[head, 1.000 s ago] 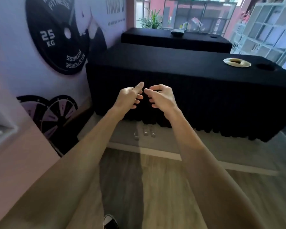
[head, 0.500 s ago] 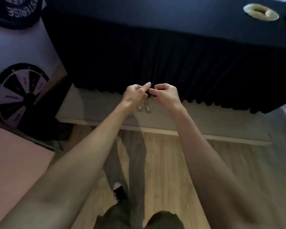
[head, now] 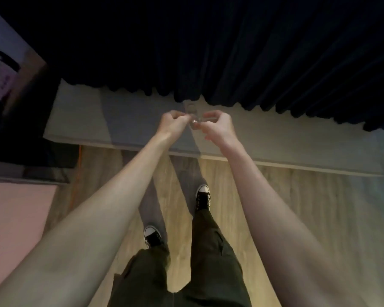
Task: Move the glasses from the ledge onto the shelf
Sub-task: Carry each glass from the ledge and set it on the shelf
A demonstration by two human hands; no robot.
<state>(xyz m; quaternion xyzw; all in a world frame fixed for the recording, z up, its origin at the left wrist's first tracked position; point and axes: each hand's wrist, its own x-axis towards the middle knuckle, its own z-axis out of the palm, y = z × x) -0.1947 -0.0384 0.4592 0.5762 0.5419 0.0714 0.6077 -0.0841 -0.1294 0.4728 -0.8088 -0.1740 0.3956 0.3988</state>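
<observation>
Three small clear glasses are on the low grey ledge [head: 120, 120] below the black table skirt. One glass [head: 191, 107] stands just behind my hands. A second glass [head: 195, 124] sits between my fingertips. My left hand [head: 173, 125] is curled with its fingertips touching or nearly touching that glass; blur hides any grip. My right hand [head: 218, 126] pinches a third glass [head: 205, 118] between thumb and forefinger. No shelf is in view.
The pleated black table skirt [head: 231, 52] hangs over the back of the ledge. Wooden floor [head: 297, 207] lies in front, with my legs and two black sneakers on it. A pink wall surface [head: 13, 218] and a dark base are at the left.
My view has tipped down from the tabletops to the ledge and floor. Both hands have dropped from in front of the skirt onto the glasses and closed around them.
</observation>
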